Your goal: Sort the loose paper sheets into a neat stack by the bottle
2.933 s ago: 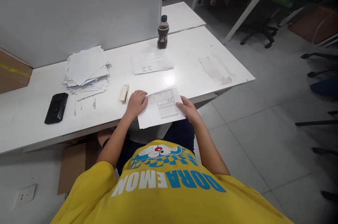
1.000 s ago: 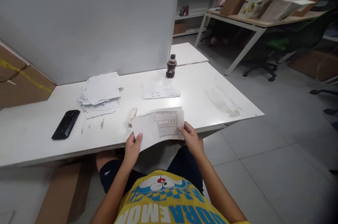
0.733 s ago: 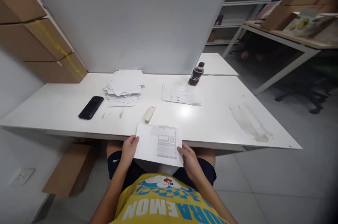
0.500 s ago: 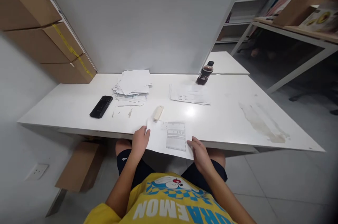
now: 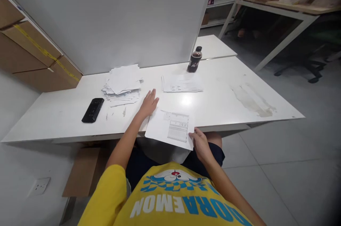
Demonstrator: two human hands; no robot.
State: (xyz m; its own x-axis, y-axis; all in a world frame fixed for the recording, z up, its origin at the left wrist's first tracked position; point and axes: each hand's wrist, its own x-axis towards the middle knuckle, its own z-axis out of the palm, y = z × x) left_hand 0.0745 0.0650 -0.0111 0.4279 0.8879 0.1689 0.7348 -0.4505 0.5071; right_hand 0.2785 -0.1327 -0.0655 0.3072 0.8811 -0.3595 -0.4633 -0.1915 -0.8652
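My right hand [image 5: 201, 143] pinches the right edge of a sheet of paper [image 5: 157, 128] with a printed table, which overhangs the desk's front edge. My left hand [image 5: 149, 104] is off the sheet, palm down over the desk just beyond its upper left corner. Its fingers are stretched forward and the thumb is apart. The small cream oblong object, stapler-like in shape, is hidden, apparently beneath this hand.
On the white desk [image 5: 213, 102] are a messy paper stack [image 5: 124, 78], a flatter paper pile [image 5: 182, 83], a black phone-like device [image 5: 93, 110] and a dark drink bottle [image 5: 195, 60]. Cardboard boxes [image 5: 57, 77] stand at left. A whiteboard [image 5: 119, 16] rises behind.
My left hand has let go of the sheet's left edge and moved forward over the place where the cream object lay. My right hand keeps the sheet. The view has shifted.
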